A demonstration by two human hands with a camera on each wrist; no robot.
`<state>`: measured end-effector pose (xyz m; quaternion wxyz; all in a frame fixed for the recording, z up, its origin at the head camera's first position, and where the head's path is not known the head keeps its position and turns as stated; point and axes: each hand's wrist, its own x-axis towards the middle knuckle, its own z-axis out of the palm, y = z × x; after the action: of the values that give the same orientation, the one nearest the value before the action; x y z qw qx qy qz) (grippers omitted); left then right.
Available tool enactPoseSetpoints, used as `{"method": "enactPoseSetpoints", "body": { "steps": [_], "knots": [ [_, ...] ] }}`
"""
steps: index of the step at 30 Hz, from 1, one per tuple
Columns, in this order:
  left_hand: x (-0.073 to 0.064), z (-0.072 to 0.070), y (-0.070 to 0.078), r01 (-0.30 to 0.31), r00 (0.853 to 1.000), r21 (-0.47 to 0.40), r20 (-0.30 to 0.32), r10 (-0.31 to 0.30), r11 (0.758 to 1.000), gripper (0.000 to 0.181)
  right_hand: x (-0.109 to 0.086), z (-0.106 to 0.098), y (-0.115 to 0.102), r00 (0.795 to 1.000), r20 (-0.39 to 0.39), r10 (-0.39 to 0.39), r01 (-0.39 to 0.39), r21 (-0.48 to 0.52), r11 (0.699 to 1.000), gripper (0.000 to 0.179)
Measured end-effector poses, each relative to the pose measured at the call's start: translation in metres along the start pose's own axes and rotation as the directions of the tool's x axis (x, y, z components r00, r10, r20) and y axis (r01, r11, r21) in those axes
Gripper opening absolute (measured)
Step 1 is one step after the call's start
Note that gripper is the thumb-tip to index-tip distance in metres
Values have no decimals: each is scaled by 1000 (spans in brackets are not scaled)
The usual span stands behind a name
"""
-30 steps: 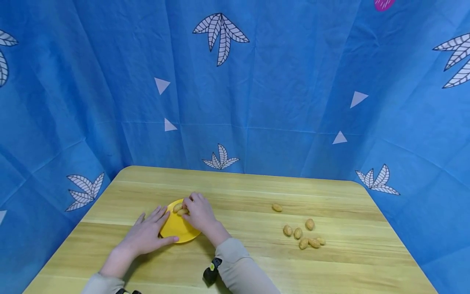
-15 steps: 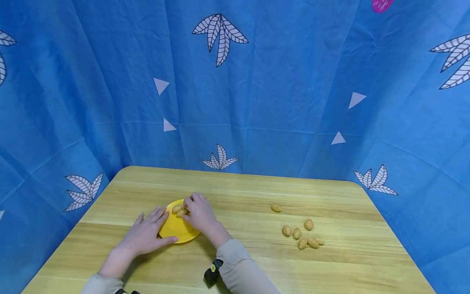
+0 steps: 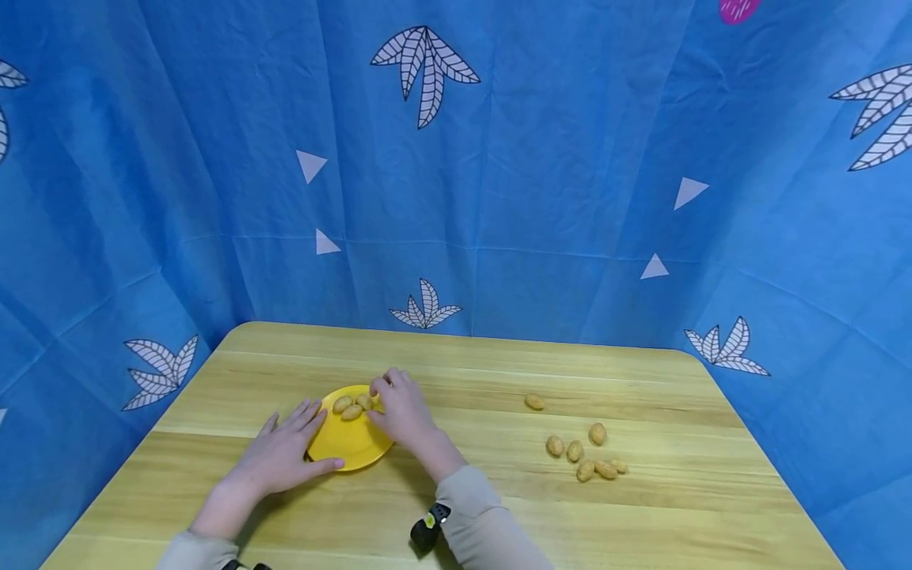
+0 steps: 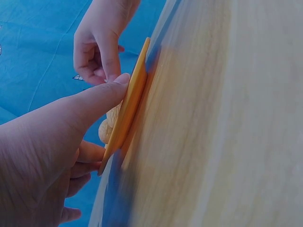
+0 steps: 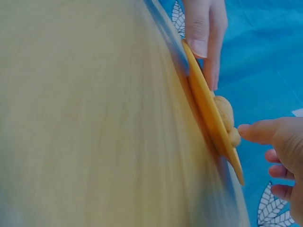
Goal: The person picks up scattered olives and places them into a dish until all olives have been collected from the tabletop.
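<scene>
A round yellow plate lies on the table at left of middle in the head view. Three tan, wrinkled nuts that look like peanuts sit together on its far part. My left hand rests on the plate's left side with fingers spread, thumb on the rim. Over the plate's right edge is my right hand, its thumb and forefinger apart beside the rightmost nut. In the right wrist view the thumb looks close to a nut; whether they touch I cannot tell.
Several more peanuts lie loosely grouped on the right of the wooden table, with one peanut a little farther back. A blue patterned curtain hangs behind and around the table.
My right hand has let go of a nut on the plate and drawn slightly right, its fingers parting. My left hand and the plate stay in place.
</scene>
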<state>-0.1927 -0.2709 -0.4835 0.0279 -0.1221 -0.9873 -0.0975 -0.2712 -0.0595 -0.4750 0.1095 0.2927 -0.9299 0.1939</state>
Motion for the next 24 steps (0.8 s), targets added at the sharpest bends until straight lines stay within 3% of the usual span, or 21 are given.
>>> {"method": "enactPoseSetpoints", "body": {
  "steps": [13, 24],
  "knots": [
    [-1, 0, -1, 4, 1000, -21, -4, -4, 1000, 98, -14, -17, 27, 990, -143, 4, 1, 40, 999, 27],
    [-2, 2, -3, -11, 1000, -15, -15, 11, 1000, 98, -33, -41, 43, 969, -204, 141, -111, 153, 982, 28]
  ]
}}
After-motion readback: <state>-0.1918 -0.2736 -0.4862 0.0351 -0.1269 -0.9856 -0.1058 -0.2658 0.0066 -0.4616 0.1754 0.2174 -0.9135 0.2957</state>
